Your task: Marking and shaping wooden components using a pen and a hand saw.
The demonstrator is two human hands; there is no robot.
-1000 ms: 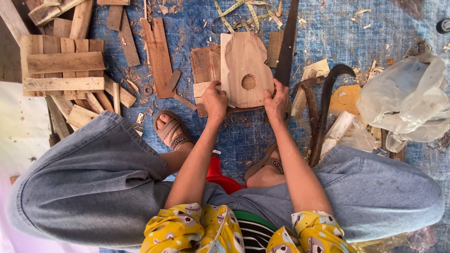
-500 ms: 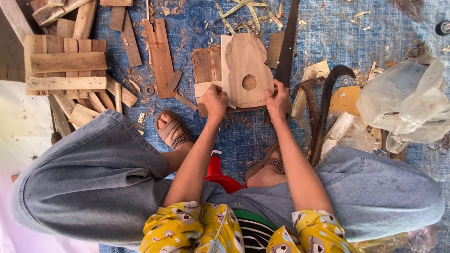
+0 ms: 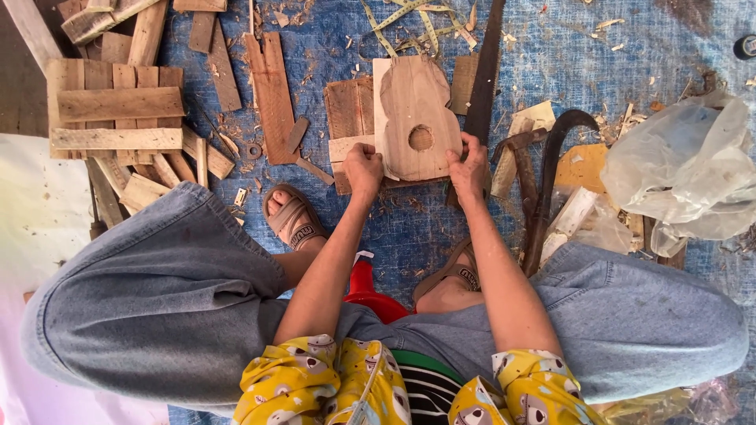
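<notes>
1. Holding a guitar-shaped wooden cutout point(image 3: 415, 118) flat over a pale board point(image 3: 381, 102) on the blue tarp point(image 3: 598, 63), the person seems to be lining the shape up on the wood beneath it.
2. The left hand point(image 3: 364, 169) has its fingers curled closed over the cutout's lower left edge; the right hand point(image 3: 468, 167) pinches the lower right edge, fingers likewise closed on it.
3. The cutout lies just ahead of the sandalled feet, its round hole point(image 3: 420, 138) near the lower end.
4. Judging from this, the next move calls for keeping the piece steady so it does not slide off its backing.
5. Close on the right lie a long dark saw blade point(image 3: 484, 75) and a curved dark tool point(image 3: 551, 173), both near enough to snag the right wrist.
6. A yellow tape measure point(image 3: 409, 20) trails above; loose planks point(image 3: 272, 94) and a slatted panel point(image 3: 114, 110) crowd the left, a crumpled plastic bag point(image 3: 685, 169) the right.
</notes>
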